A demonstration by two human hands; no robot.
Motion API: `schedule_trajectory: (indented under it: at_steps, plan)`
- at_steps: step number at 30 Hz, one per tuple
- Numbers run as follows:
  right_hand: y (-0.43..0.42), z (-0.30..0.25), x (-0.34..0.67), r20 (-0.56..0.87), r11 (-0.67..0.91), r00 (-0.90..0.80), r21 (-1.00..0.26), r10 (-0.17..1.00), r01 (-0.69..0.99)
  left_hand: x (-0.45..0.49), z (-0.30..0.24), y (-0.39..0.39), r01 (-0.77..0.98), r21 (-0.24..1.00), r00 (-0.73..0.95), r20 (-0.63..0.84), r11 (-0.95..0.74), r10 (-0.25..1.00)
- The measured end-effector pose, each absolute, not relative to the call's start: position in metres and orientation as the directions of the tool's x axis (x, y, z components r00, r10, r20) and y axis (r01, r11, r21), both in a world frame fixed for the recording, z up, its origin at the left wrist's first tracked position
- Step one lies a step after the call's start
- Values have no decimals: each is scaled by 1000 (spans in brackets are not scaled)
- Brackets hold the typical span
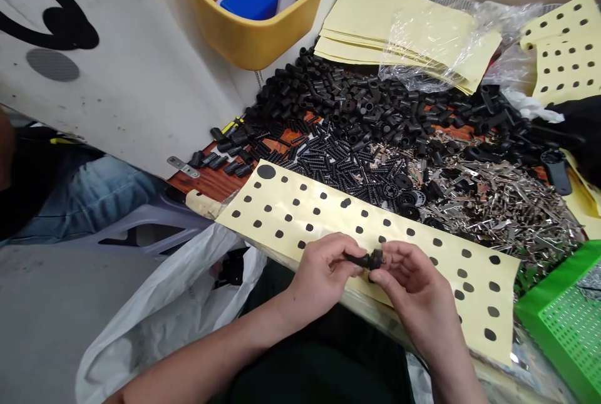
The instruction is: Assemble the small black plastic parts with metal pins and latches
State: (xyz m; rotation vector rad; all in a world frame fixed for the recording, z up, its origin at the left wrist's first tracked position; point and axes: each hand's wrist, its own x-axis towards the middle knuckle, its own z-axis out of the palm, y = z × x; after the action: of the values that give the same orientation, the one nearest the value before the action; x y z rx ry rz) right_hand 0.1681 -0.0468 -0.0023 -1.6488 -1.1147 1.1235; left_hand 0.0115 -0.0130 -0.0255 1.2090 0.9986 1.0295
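My left hand (328, 266) pinches the shaft of a small black plastic part (374, 259) that has a round, knob-like end. Thumb and fingertips of my right hand (413, 275) close around that knobbed end from the other side. Whether a smaller piece sits between the right fingertips cannot be made out. Both hands are just above a yellow sheet (338, 213) printed with rows of black dots, which lies along the near table edge. Beyond the sheet are many black ribbed pieces (323, 156) and a heap of thin metal pieces (507, 203).
Black tubular parts (347, 97) are heaped at the back, below stacked yellow sheets (361, 22) with clear plastic. A yellow bin (253, 37) is at the upper left, and a green basket (563, 322) at the right. A white bag (164, 329) hangs at the near edge. Another person's jeans-clad leg (113, 197) is at left.
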Motion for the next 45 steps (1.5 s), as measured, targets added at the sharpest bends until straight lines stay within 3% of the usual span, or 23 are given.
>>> schedule_trajectory:
  at_steps: [5,15,19,21,25,32,35,39,45]
  plan:
    - [-46,1,166,-169,-226,226,-940,959,255,11,-25,-13,-66,998,268,13,5,963]
    - [-38,11,165,-332,-348,139,-931,933,109,5,-27,-14,-1,994,296,101,-105,950]
    - [-37,13,159,-317,-331,102,-924,943,189,5,-27,-13,2,996,313,80,-85,946]
    - [-40,11,156,-291,-324,158,-912,944,251,7,-26,-13,-27,999,298,50,-44,953]
    - [-47,6,156,-223,-296,236,-891,946,344,10,-21,-11,-220,956,278,-129,194,952]
    - [-51,11,168,62,32,33,-824,998,566,12,-2,-6,-303,923,298,-145,237,944]
    - [-55,11,174,33,3,49,-859,998,512,17,2,-4,-341,859,359,-256,382,897]
    - [-64,9,181,-32,-127,253,-921,967,368,24,2,-3,-304,766,477,-393,567,786]
    - [-72,6,186,-48,-168,376,-942,925,292,33,1,-5,-241,784,553,-373,572,745]
